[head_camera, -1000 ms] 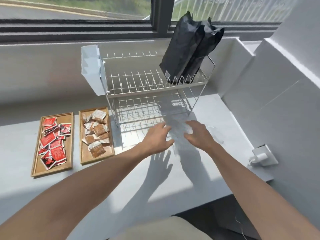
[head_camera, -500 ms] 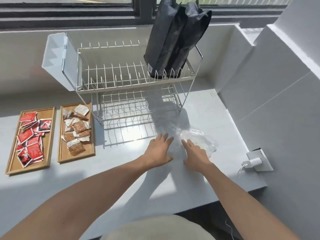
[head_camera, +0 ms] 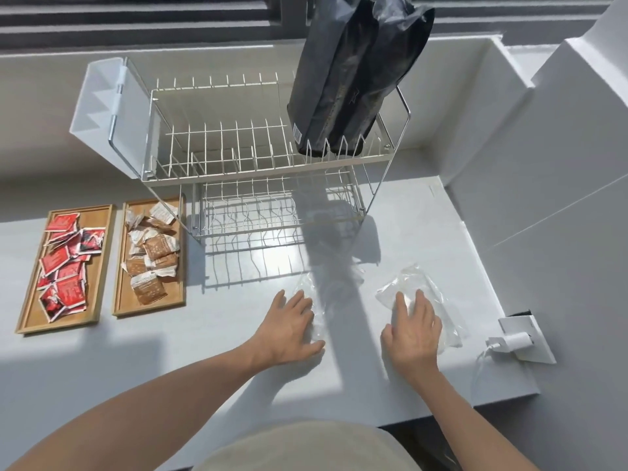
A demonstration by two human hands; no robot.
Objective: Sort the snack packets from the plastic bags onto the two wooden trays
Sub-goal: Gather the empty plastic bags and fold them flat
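Pressing flat on the white worktop (head_camera: 102,368), both hands lie palm down with fingers spread, gripping nothing. Left hand (head_camera: 289,329) rests on the near edge of a clear, crumpled plastic bag (head_camera: 334,287) that spreads away toward 12 o'clock, partly in shadow. Right hand (head_camera: 413,333) covers the near part of a second clear plastic bag (head_camera: 413,282), which extends out past the fingertips toward 1 o'clock; the two bags lie apart. Both look empty, though the film is hard to read. Off at 9 o'clock sit two shallow rectangular wooden trays side by side: the far-left tray (head_camera: 25,317) holds red snack packets (head_camera: 66,260), the tray beside it (head_camera: 119,300) holds brown and white snack packets (head_camera: 151,256). Behind the trays and bags, at 12 o'clock, stands a white two-tier wire dish rack (head_camera: 238,158) with two tall black pouches (head_camera: 353,76) upright on its upper tier. At 3 o'clock, a white wall socket (head_camera: 530,338) with a white plug (head_camera: 509,343).
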